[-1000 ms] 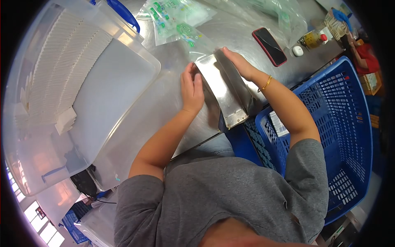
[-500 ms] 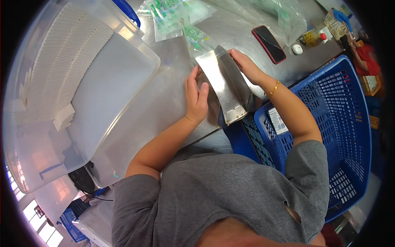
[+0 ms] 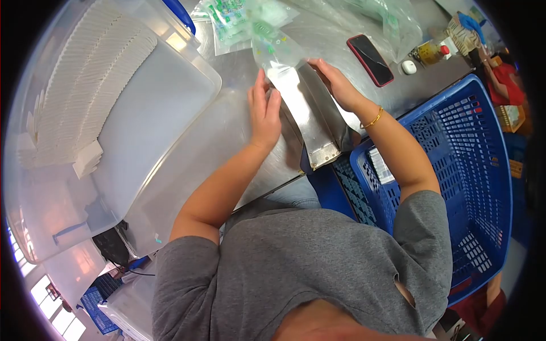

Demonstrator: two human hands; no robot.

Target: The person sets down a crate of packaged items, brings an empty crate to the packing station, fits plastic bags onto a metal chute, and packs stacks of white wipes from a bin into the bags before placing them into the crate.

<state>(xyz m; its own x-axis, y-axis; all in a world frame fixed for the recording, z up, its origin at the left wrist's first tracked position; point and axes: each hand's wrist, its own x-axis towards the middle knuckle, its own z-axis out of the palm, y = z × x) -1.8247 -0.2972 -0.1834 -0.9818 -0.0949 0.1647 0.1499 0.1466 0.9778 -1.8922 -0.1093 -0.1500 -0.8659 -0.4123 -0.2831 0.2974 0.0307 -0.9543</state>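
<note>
A shiny metal chute lies on the steel table between my hands. At its far end a clear plastic bag with green print covers the opening. My left hand is at the chute's left side near the bag's edge, fingers apart and pointing up. On the right, my right hand reaches along the far right edge, its fingertips near the bag's mouth. Whether either hand pinches the film is too small to tell.
A clear bin with rows of white folded pieces stands left. More printed bags, a phone, a white case and a bottle are beyond. A blue basket is at the right; a person in red is behind.
Both hands have moved away from my body along the chute toward its far end. The bag has moved slightly and now sits wider over that end.
</note>
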